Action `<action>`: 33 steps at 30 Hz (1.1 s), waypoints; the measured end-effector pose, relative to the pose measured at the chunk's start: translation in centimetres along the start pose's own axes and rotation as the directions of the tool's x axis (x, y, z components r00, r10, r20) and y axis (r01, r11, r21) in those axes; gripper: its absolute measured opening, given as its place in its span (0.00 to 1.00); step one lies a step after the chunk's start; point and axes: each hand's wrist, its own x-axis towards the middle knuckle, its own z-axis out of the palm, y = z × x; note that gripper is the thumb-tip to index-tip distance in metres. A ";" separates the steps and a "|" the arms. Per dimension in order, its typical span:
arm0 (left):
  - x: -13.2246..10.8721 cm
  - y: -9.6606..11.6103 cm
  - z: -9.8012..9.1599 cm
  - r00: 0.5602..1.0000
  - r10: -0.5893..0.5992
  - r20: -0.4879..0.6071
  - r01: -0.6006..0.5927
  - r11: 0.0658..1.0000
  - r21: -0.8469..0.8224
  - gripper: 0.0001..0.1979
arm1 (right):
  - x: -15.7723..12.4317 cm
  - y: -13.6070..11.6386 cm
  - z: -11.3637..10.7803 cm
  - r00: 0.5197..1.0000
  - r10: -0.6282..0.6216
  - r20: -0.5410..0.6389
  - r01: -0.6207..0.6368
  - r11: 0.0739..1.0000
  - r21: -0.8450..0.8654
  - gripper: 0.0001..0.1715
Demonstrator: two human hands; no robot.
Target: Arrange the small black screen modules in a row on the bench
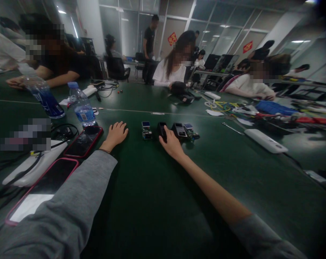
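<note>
My left hand (116, 133) lies palm down on the green table, fingers spread, with nothing in it. My right hand (171, 143) has its thumb and finger at a small black plastic case (161, 126), partly covering it. Just right of that sits a second black case (180, 130) with a rectangular window. Beside it lies a small circuit board with a screen (189, 127), its parts showing. Between my hands is another small board with a screen (146, 125), nearer the left hand but apart from it.
Two phones, a red-edged one (84, 141) and a pink-edged one (55, 176), lie left. Water bottles (82, 106) stand behind them. A wrench (232, 128), a white power strip (265, 140) and tangled cables (227, 108) lie right. Several people sit across the table (141, 201).
</note>
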 end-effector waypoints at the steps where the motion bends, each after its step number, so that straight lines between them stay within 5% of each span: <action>1: 0.0 0.1 -0.1 1.000 -0.003 0.004 0.003 1.000 0.007 0.30 | 0.0 0.1 0.1 1.000 -0.006 0.009 0.006 1.000 -0.003 0.42; 10: -0.1 0.4 -0.3 1.000 -0.013 -0.001 0.013 0.999 0.049 0.29 | 0.1 0.9 0.8 0.980 -0.153 -0.130 0.141 0.986 -0.093 0.38; 18: 0.0 0.2 -0.1 1.000 0.001 -0.007 -0.001 0.999 0.046 0.29 | -1.1 2.6 -3.1 0.894 -0.294 -0.339 0.214 0.943 -0.256 0.24; 25: 0.1 -0.3 0.2 1.000 0.014 -0.005 -0.014 0.999 0.040 0.29 | -1.4 6.5 -2.4 0.942 -0.235 -0.239 0.161 0.942 -0.294 0.28; 33: 0.4 -0.4 0.5 1.000 0.018 -0.010 -0.017 0.999 0.039 0.29 | -1.5 4.9 -3.1 0.924 -0.352 -0.151 0.295 0.906 -0.304 0.33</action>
